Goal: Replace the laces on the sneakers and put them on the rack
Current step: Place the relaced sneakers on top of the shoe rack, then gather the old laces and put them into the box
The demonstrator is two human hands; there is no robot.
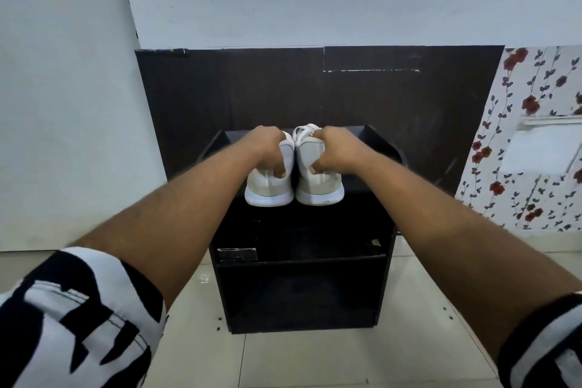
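Two white sneakers stand side by side, heels toward me, on the top of a small black rack (382, 148). My left hand (266, 148) grips the collar of the left sneaker (267, 190), fingers curled into its opening. The right sneaker (319, 187) is gripped the same way at its heel collar by my right hand (338, 148). White laces (307, 129) show at the front of the right sneaker. The toes of both shoes are hidden behind my hands.
The rack has two open shelves below its top, with a small dark box (236, 253) on the upper one. A dark wooden panel (378, 104) stands behind the rack against a white wall. Floral wallpaper (535, 135) is at right. Glossy floor tiles (315, 362) surround the rack.
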